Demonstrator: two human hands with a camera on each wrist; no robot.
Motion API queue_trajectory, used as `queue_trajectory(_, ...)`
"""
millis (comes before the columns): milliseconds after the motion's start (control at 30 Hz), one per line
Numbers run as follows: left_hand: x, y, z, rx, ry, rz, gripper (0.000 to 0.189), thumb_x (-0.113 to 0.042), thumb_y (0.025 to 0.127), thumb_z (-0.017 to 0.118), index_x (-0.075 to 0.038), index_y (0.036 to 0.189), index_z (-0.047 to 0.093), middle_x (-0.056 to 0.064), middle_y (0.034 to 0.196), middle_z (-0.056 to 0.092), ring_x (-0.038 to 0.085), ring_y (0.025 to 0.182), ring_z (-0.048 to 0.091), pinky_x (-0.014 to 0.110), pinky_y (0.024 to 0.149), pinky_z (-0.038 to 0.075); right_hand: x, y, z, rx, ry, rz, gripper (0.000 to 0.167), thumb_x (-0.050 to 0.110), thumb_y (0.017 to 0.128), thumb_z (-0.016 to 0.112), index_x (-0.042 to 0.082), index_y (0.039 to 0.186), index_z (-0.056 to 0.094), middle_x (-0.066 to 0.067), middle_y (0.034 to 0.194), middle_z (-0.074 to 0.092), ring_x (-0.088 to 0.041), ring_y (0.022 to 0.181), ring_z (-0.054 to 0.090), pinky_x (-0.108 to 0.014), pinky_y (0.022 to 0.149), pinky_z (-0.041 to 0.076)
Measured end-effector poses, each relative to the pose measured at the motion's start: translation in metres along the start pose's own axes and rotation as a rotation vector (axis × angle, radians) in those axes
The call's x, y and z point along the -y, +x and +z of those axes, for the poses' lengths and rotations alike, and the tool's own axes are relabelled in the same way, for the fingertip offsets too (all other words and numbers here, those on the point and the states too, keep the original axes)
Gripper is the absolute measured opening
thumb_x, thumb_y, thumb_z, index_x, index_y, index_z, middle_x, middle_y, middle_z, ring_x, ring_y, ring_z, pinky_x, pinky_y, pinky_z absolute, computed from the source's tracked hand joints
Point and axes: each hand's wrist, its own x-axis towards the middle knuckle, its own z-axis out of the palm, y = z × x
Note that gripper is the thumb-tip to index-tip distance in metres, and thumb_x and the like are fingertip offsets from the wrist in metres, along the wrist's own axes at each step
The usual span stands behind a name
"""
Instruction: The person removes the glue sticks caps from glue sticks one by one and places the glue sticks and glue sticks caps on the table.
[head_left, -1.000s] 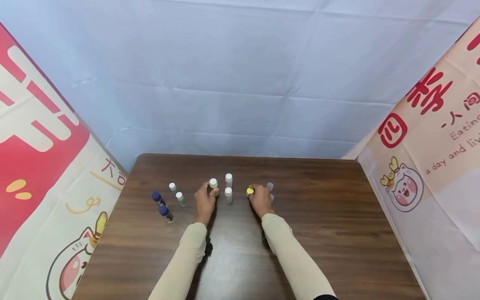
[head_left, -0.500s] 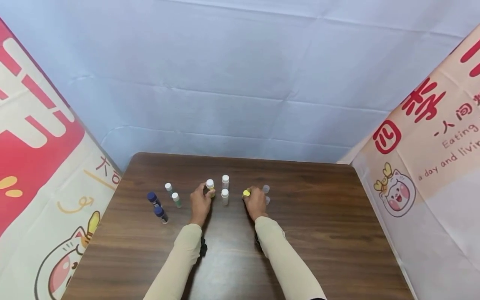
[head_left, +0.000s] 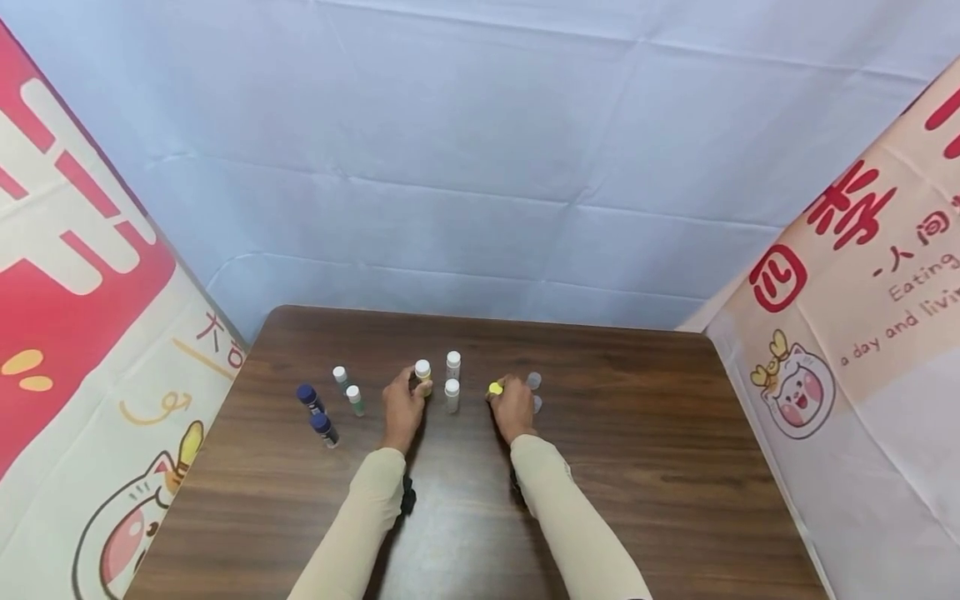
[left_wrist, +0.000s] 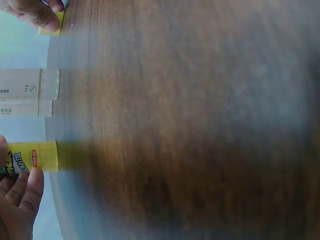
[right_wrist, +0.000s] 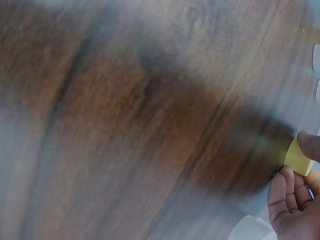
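My left hand [head_left: 402, 410] grips a yellow glue stick [left_wrist: 45, 157] that stands upright on the table, its white end [head_left: 423, 367] on top. Just to the right, two white glue sticks [head_left: 452, 396] stand one behind the other, apart from either hand. My right hand [head_left: 513, 408] pinches a short yellow cap [right_wrist: 299, 159] down at the tabletop, thumb on one side and fingers on the other. Beyond that hand sit two clear caps [head_left: 534, 381], one partly hidden by it. One clear cap [right_wrist: 251, 229] also shows beside the fingers in the right wrist view.
Left of my left hand stand two green glue sticks with white tops [head_left: 355, 401] and two dark blue glue sticks [head_left: 324, 428]. The brown wooden table [head_left: 637, 467] ends at a pale cloth backdrop [head_left: 480, 167]. Printed cloths hang at both sides.
The head view has shifted slightly. Both hands keep their holds, and the glue sticks and caps keep their places on the table.
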Motion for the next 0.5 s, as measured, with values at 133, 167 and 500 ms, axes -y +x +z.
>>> queue_trajectory(133, -0.0009, -0.0011, 0.0002, -0.010, 0.000, 0.003, 0.034, -0.009, 0.082, 0.076, 0.003, 0.112, 0.066, 0.020, 0.106, 0.069, 0.036, 0.100, 0.065, 0.046, 0.085, 0.052, 0.0001, -0.0004, 0.0000, 0.003, -0.005, -0.004, 0.027, 0.008, 0.073, 0.084, -0.002, 0.094, 0.072, -0.015, 0.089, 0.070, -0.031, 0.080, 0.066, -0.040, 0.071, 0.054)
queue_trajectory(167, -0.0010, -0.0012, 0.0002, -0.011, 0.002, 0.000, 0.034, -0.009, 0.082, 0.077, 0.003, 0.112, 0.066, 0.020, 0.106, 0.069, 0.036, 0.100, 0.065, 0.046, 0.085, 0.052, 0.0003, -0.0001, 0.0000, 0.007, -0.013, -0.002, 0.027, 0.009, 0.073, 0.084, -0.002, 0.094, 0.072, -0.015, 0.089, 0.070, -0.031, 0.079, 0.066, -0.040, 0.070, 0.054)
queue_trajectory(500, -0.0036, -0.0004, -0.0006, -0.012, 0.029, -0.005, 0.034, -0.011, 0.083, 0.076, 0.002, 0.113, 0.067, 0.019, 0.104, 0.070, 0.034, 0.098, 0.066, 0.046, 0.084, 0.052, 0.0057, 0.0060, -0.0017, 0.061, -0.120, 0.033, 0.023, 0.013, 0.077, 0.081, 0.001, 0.094, 0.072, -0.013, 0.088, 0.069, -0.030, 0.078, 0.066, -0.041, 0.067, 0.053)
